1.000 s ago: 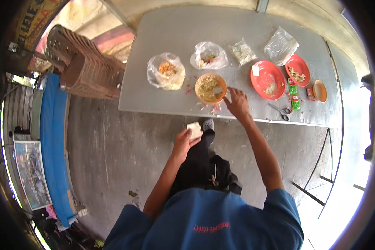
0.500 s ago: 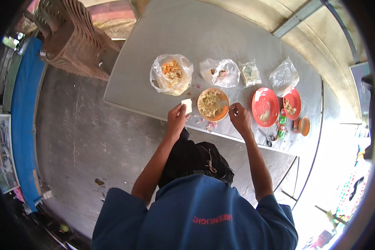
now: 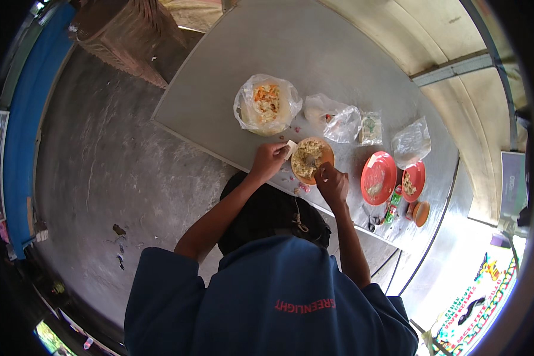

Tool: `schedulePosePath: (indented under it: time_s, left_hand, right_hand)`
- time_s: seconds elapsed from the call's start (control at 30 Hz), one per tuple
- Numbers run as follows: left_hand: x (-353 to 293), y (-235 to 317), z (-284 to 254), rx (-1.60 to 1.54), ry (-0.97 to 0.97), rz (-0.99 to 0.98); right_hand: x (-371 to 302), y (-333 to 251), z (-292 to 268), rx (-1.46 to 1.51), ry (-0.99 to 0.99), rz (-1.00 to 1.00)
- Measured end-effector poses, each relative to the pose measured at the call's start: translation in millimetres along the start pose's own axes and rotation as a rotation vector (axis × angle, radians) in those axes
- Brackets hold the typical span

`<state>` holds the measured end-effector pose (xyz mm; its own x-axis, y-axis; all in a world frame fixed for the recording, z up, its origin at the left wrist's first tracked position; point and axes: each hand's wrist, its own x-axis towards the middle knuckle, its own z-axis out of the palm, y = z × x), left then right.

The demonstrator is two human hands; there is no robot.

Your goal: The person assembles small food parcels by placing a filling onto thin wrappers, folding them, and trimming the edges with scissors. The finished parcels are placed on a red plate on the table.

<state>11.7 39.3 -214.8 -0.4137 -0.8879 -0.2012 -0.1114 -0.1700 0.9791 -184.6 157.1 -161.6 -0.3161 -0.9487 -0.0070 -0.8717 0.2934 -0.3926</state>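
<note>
An orange bowl filled with a pale chopped mix stands near the front edge of the grey table. My left hand is closed on a small white piece at the bowl's left rim. My right hand rests at the bowl's near right rim, fingers curled; whether it grips anything I cannot tell. Just behind the left hand lies a clear bag of shredded orange and white food.
More clear bags lie behind the bowl. Two red plates, a small orange dish, a green packet and scissors sit at the right. A wicker chair stands on the concrete floor at upper left.
My left hand rose from below the table edge with the white piece to the bowl's left rim. My right hand stayed beside the bowl. The camera view shifted.
</note>
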Motion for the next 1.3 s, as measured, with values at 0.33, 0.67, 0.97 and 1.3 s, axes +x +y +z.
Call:
schedulePosePath:
  time_s: [0.33,0.67,0.97,1.3]
  left_hand:
    - [7,-3,-9,-0.001,0.006,-0.079]
    - [17,2,-5,0.036,-0.034,-0.041]
    - [13,43,-6,0.341,-0.093,0.090]
    - [5,59,3,0.307,-0.138,0.121]
  right_hand:
    - [14,1,26,0.138,0.012,0.086]
    - [7,13,42,0.264,-0.009,0.034]
    - [5,20,43,0.377,0.000,-0.010]
    - [-4,20,31,0.701,0.007,0.077]
